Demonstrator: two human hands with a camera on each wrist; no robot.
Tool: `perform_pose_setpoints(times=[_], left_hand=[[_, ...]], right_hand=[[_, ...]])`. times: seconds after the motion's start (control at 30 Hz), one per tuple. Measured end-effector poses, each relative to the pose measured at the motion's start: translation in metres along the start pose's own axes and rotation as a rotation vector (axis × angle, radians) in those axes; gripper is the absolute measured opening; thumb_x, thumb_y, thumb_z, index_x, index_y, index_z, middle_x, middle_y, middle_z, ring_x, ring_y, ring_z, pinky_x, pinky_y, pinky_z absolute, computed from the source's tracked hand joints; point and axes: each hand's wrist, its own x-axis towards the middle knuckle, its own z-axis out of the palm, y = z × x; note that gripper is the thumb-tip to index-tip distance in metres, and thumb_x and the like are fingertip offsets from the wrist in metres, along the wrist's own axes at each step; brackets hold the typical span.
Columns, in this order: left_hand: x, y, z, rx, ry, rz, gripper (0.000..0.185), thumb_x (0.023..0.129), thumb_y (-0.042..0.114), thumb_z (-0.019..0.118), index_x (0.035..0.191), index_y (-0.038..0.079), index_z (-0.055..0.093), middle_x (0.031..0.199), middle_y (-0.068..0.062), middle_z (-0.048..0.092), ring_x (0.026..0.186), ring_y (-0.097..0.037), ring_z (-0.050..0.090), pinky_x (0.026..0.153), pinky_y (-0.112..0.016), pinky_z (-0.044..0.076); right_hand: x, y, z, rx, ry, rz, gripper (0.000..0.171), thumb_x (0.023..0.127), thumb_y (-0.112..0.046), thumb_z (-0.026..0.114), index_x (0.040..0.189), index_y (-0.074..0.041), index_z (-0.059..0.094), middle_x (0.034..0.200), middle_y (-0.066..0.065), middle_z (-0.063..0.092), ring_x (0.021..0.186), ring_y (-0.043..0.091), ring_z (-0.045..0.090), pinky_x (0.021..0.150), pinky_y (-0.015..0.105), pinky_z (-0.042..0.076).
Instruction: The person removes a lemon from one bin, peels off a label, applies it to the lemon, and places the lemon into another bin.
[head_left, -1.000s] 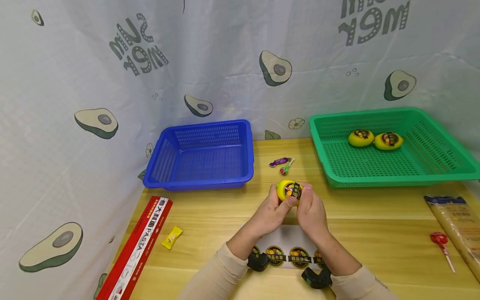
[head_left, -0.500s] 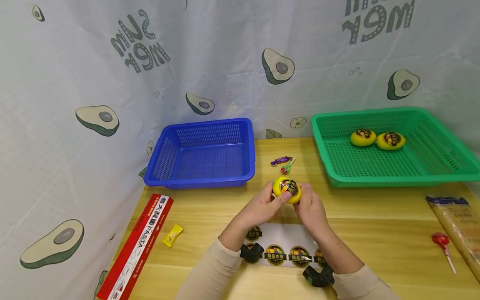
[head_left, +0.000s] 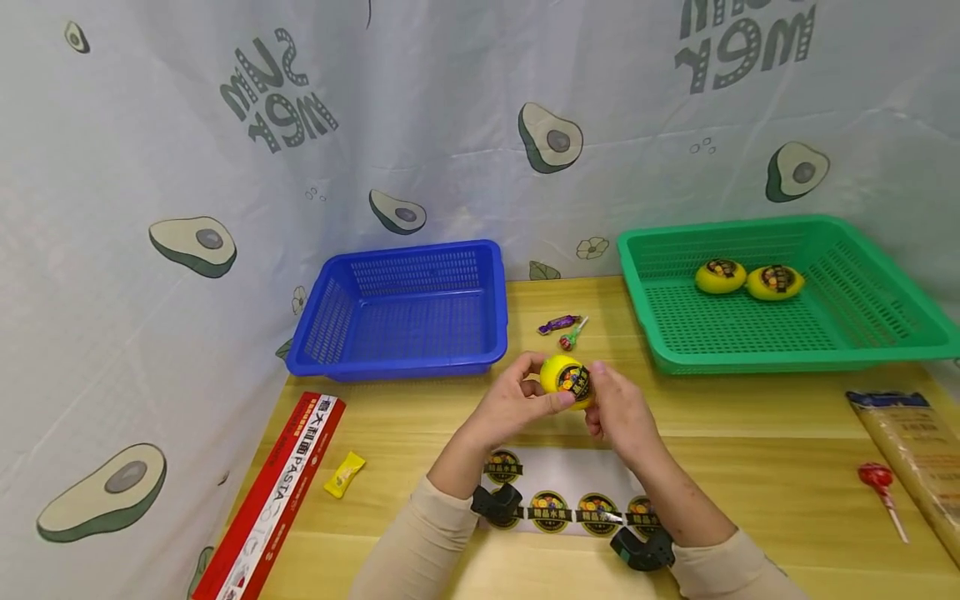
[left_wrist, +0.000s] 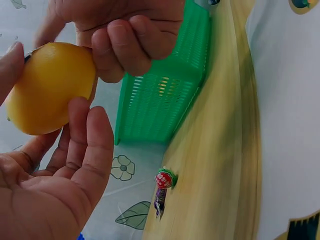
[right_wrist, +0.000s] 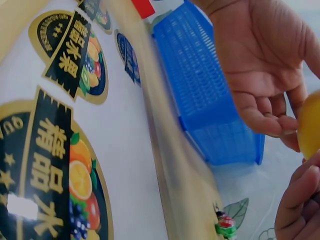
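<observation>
A yellow lemon (head_left: 553,372) with a round dark fruit label (head_left: 573,382) is held up over the table, in front of the chest. My left hand (head_left: 513,406) grips it from the left, thumb at the label's lower edge and fingers behind. My right hand (head_left: 624,414) is at its right end, the thumb by the label's edge and the other fingers curled against the fruit. The left wrist view shows the lemon's bare side (left_wrist: 55,92) between both hands. Beneath the wrists lies a white sheet (head_left: 573,467) of matching round stickers (right_wrist: 75,55).
A blue basket (head_left: 397,369) stands back left. Two labelled lemons (head_left: 748,280) lie in the green basket (head_left: 750,364) back right. Between them are a purple-wrapped candy (head_left: 558,324) and lollipop (head_left: 570,337). A pasta box (head_left: 273,500), yellow candy (head_left: 345,475), red lollipop (head_left: 877,477) and noodle pack (head_left: 915,450) lie at the sides.
Both hands have shifted the lemon slightly left and turned it. My left hand has moved left, uncovering more of the sticker sheet, and my right thumb has shifted along the label's edge.
</observation>
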Motion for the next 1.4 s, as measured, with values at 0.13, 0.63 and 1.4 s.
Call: perform_pose_setpoints(times=[0.13, 0.63, 1.4], left_hand=[[0.0, 0.003, -0.001, 0.015, -0.036, 0.011, 0.049, 0.088, 0.007, 0.079, 0.129, 0.006, 0.052, 0.117, -0.005, 0.058, 0.086, -0.009, 0.065, 0.072, -0.022, 0.052], [-0.001, 0.002, 0.002, -0.005, -0.039, -0.055, 0.06, 0.086, 0.004, 0.079, 0.133, 0.01, 0.042, 0.133, -0.012, 0.054, 0.1, -0.015, 0.071, 0.081, -0.026, 0.059], [-0.001, 0.002, -0.004, -0.016, 0.041, 0.057, 0.052, 0.09, 0.01, 0.075, 0.136, 0.01, 0.051, 0.13, -0.012, 0.053, 0.091, -0.011, 0.068, 0.079, -0.03, 0.06]], right_hand=[[-0.002, -0.002, 0.0, -0.067, -0.008, 0.004, 0.05, 0.11, -0.045, 0.038, 0.114, -0.001, 0.06, 0.059, 0.005, 0.049, 0.05, 0.016, 0.049, 0.047, 0.028, 0.045], [-0.018, 0.01, -0.03, -0.148, -0.003, 0.035, 0.056, 0.112, -0.045, 0.027, 0.143, -0.003, 0.044, 0.08, 0.01, 0.053, 0.064, 0.019, 0.058, 0.057, 0.031, 0.054], [-0.003, 0.047, -0.149, -0.211, 0.555, 0.27, 0.083, 0.1, -0.053, 0.048, 0.164, -0.026, 0.001, 0.156, 0.027, 0.021, 0.113, 0.037, 0.041, 0.076, 0.04, 0.034]])
